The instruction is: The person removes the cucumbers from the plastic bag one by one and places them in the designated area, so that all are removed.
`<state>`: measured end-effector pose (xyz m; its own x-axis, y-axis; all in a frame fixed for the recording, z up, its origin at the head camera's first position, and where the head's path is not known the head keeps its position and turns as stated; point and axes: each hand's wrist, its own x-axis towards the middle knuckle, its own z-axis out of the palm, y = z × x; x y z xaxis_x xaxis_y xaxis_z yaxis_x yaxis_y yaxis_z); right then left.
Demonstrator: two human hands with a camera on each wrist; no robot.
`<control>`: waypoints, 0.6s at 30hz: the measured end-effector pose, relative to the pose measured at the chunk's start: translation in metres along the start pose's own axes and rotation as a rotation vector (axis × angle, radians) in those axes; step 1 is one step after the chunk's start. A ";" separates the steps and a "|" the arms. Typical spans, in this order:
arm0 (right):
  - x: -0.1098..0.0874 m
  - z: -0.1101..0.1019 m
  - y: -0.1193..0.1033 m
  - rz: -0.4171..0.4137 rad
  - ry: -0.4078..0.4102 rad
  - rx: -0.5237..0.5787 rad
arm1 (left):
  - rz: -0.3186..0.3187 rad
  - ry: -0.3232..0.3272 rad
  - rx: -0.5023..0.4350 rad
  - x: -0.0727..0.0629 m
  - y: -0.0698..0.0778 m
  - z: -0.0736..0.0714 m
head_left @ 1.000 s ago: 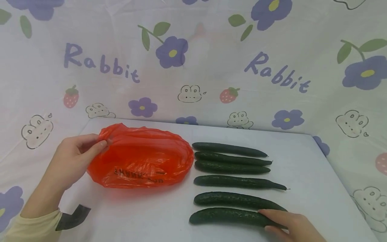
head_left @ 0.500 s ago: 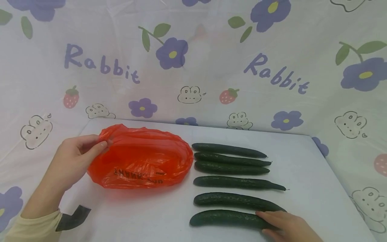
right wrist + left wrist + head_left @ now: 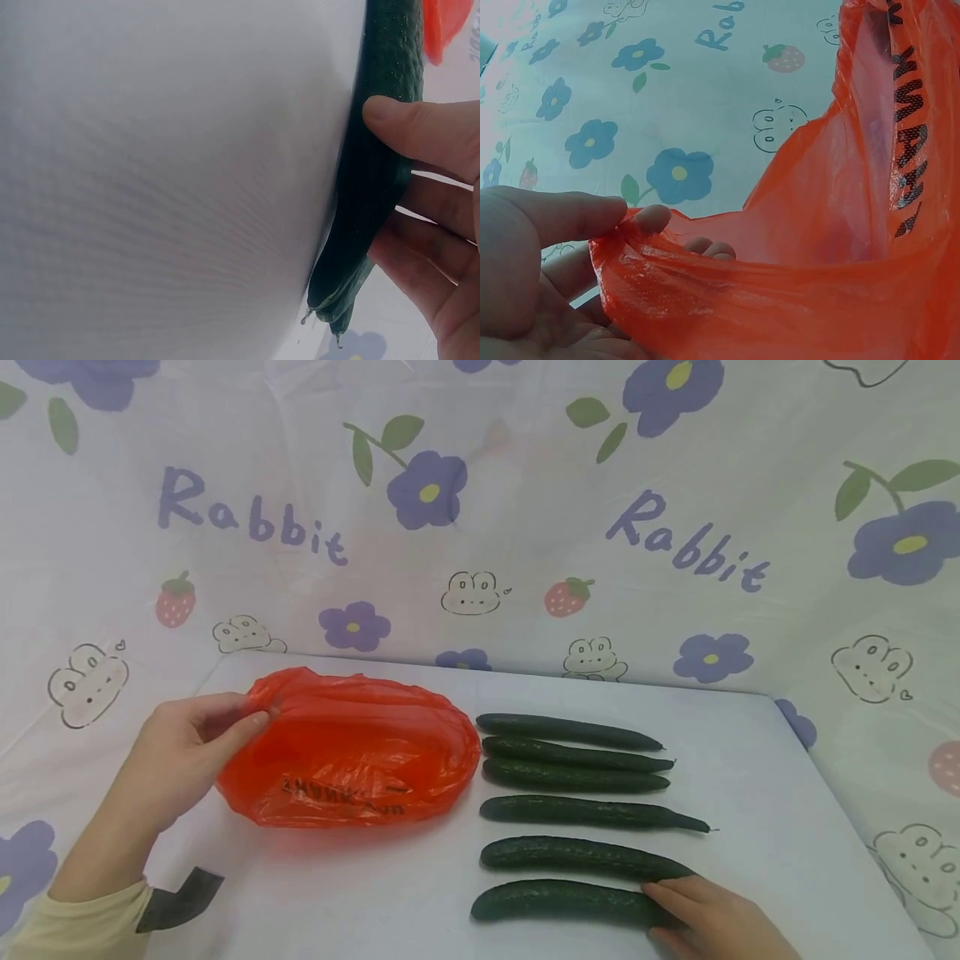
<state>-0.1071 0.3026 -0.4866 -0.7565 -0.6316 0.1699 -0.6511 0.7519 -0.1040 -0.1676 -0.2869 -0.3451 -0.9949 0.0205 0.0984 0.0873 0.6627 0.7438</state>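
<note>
A red plastic bag (image 3: 360,743) with black lettering lies on the left of the table, its mouth spread. Thumb and fingertips of my left hand (image 3: 183,752) pinch the rim at its left end; the left wrist view shows the film (image 3: 780,300) between them. At the front right, my right hand (image 3: 716,914) grips the nearest cucumber (image 3: 562,900) near its right end. In the right wrist view the thumb lies on one side of this cucumber (image 3: 375,172) and the fingers on the other. The hand covers its end in the head view.
Several more cucumbers lie in a row behind the held one, the closest being a curved cucumber (image 3: 577,856). The farthest cucumber (image 3: 566,731) almost touches the bag. A printed curtain (image 3: 517,527) hangs behind the white table (image 3: 360,893).
My right hand has shifted slightly left along the nearest cucumber, which has moved a little toward me. My left hand and the bag have hardly moved.
</note>
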 end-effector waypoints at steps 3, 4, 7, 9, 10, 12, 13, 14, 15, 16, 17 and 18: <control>0.000 -0.001 -0.002 0.026 -0.013 -0.003 | -0.013 -0.010 0.002 0.000 0.001 -0.001; 0.001 -0.002 -0.003 0.039 -0.023 -0.004 | -0.016 -0.011 0.003 -0.001 0.001 -0.001; 0.001 -0.004 -0.004 0.059 -0.038 0.001 | -0.020 -0.005 0.014 -0.001 0.001 0.000; 0.002 -0.005 -0.004 0.064 -0.047 0.005 | -0.023 -0.004 0.018 -0.001 0.001 0.000; 0.002 -0.005 -0.004 0.060 -0.044 0.006 | -0.026 -0.004 0.021 -0.002 0.002 -0.001; 0.002 -0.004 -0.004 0.047 -0.028 0.010 | -0.032 -0.008 0.027 -0.003 0.002 -0.001; 0.002 -0.003 -0.004 0.038 -0.015 0.009 | -0.035 -0.009 0.030 -0.003 0.003 -0.001; 0.001 -0.003 -0.004 0.027 0.003 0.005 | -0.038 -0.010 0.034 -0.004 0.003 -0.001; 0.001 -0.002 -0.004 0.023 0.009 0.005 | -0.036 -0.006 0.042 -0.005 0.003 -0.001; 0.001 -0.002 -0.004 0.026 0.016 0.001 | -0.034 -0.001 0.050 -0.006 0.004 -0.001; 0.000 -0.002 -0.005 0.031 0.027 -0.004 | -0.031 0.008 0.056 -0.006 0.004 -0.001; 0.000 -0.003 -0.006 0.045 0.029 -0.007 | -0.029 0.019 0.060 -0.007 0.003 -0.001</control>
<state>-0.1032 0.2983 -0.4831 -0.7826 -0.5918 0.1932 -0.6163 0.7804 -0.1055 -0.1599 -0.2859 -0.3423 -0.9958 -0.0126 0.0903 0.0550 0.7068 0.7052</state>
